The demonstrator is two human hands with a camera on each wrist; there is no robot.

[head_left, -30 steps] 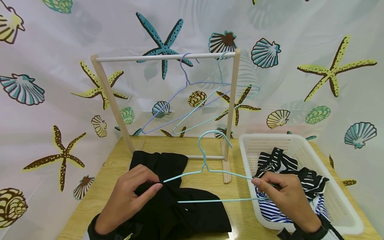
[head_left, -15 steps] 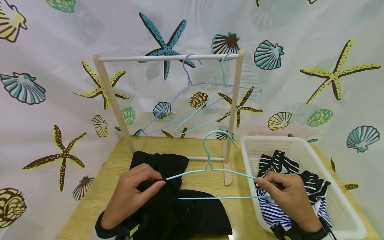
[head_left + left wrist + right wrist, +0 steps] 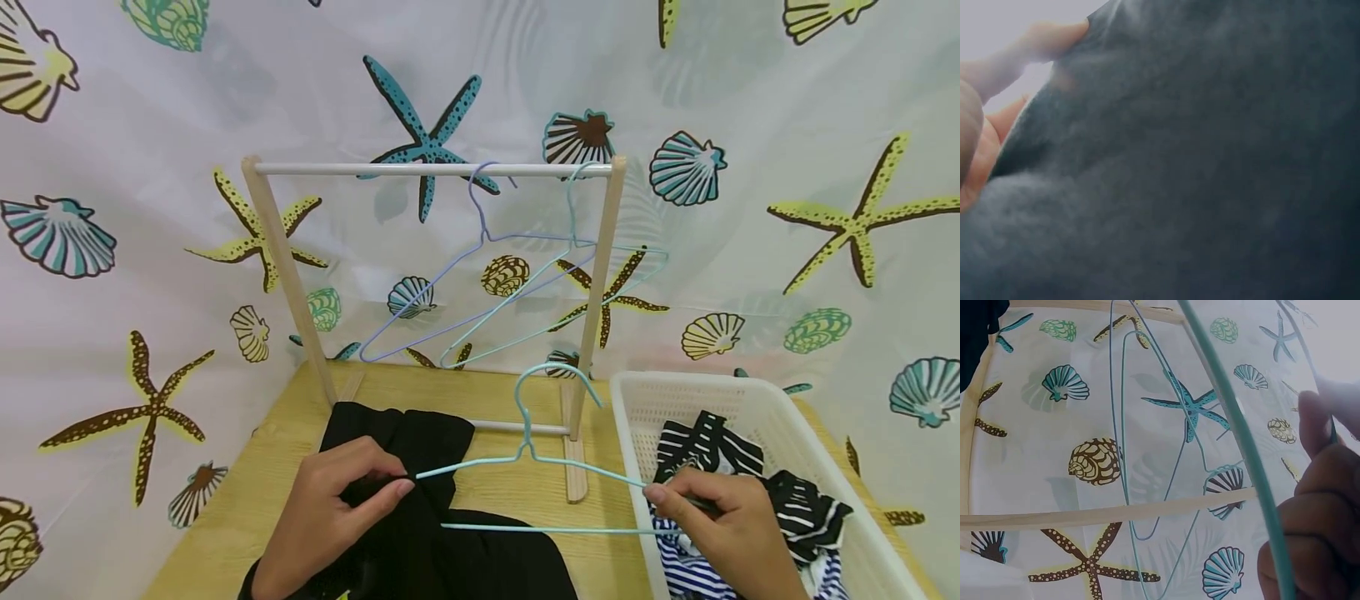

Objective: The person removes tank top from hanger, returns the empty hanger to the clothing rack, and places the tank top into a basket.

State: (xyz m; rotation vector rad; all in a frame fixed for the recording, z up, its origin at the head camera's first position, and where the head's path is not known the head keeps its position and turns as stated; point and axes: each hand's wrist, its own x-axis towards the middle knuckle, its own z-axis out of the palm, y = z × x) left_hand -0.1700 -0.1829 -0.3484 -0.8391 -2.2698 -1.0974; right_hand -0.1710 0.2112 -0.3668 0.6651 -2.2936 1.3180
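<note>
A light-blue wire hanger (image 3: 555, 529) is held level over the table, its hook up. My right hand (image 3: 731, 521) grips the hanger's right end, over the basket; the right wrist view shows its fingers (image 3: 1316, 519) curled round the wire. At the hanger's left end, my left hand (image 3: 333, 504) pinches the edge of a black garment (image 3: 397, 542) between thumb and forefinger. The left part of the hanger disappears behind or inside that cloth. In the left wrist view the dark fabric (image 3: 1197, 156) fills most of the picture, with the thumb at its edge.
Behind the hands stands a small rack with a white rail (image 3: 360, 169). On it hang a purple hanger (image 3: 420, 292) and a mint hanger (image 3: 502, 307). At the right, a white basket (image 3: 633, 417) holds striped clothes (image 3: 708, 446). A shell-patterned curtain (image 3: 450, 83) backs the wooden table (image 3: 240, 508).
The whole head view has shifted, so rack, basket and hands appear lower and slightly to the right. Both hands keep their holds on the garment and the hanger.
</note>
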